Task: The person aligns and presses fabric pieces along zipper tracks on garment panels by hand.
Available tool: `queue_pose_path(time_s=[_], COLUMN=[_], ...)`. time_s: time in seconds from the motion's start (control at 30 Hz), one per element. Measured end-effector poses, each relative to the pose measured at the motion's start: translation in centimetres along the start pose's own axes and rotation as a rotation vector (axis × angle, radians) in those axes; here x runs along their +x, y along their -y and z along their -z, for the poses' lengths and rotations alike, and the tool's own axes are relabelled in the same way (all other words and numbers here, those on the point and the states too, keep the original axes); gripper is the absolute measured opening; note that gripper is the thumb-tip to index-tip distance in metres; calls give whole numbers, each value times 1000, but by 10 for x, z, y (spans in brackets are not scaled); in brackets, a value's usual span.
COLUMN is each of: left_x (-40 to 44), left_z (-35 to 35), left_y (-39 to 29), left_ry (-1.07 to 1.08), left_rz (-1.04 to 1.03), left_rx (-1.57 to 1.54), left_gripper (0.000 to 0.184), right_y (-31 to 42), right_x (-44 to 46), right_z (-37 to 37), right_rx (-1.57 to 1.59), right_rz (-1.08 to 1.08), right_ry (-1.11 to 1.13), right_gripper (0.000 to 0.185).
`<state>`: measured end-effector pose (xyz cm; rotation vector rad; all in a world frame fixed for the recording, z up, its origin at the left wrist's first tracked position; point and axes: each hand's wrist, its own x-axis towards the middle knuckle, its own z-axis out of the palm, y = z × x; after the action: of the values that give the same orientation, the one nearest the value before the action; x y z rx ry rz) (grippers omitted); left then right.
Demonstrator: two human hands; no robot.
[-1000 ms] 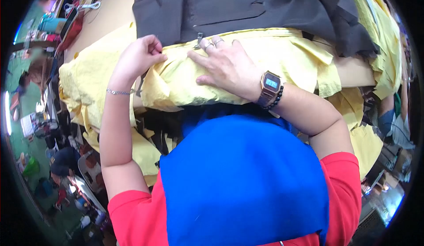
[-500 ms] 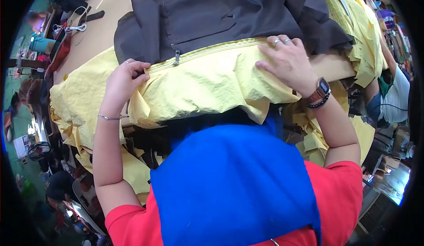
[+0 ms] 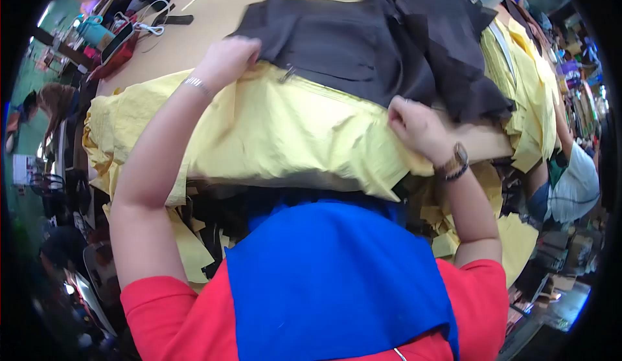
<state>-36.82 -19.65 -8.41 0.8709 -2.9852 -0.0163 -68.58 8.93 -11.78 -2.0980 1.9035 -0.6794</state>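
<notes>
A zippered garment with dark cloth [image 3: 324,40] on the far side and yellow cloth [image 3: 285,121] on the near side lies across the table in front of me. Between the two colours runs a zip, its metal slider [image 3: 287,74] near the left end. My left hand [image 3: 234,58] is closed on the garment's left end, by the zip; its fingertips are mostly hidden. At the zip's right end, my right hand [image 3: 418,126] is closed around the garment's edge. The near yellow part hangs over the table's front edge, blurred by motion.
The tan table [image 3: 194,27] carries a red tray [image 3: 118,53], a white cable [image 3: 153,29] and a dark strip [image 3: 175,20] at the far left. More yellow cloth [image 3: 518,108] is heaped at the right. Beyond it is another person's light sleeve [image 3: 575,183].
Both hands have closed on the garment. The left has moved up and right, the right hand downward, so the zip line now slants down to the right.
</notes>
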Motion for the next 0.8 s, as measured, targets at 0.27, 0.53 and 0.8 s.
queue_pose_path(time_s=[0.27,0.53,0.8], left_x=[13,-33,-49], left_z=[-14,-37,-25], left_y=[-111,-195,-179], left_ry=[-258,-32,-10], left_rz=[242,207,283], left_rx=[-153,-259,-337], left_gripper=[47,62,45], right_y=[60,11,20], right_x=[54,236,263], right_z=[19,-63,-9], right_rx=[417,-358,-442], right_rz=[78,678,876], right_ry=[254,-119,-42], right_gripper=[19,34,16])
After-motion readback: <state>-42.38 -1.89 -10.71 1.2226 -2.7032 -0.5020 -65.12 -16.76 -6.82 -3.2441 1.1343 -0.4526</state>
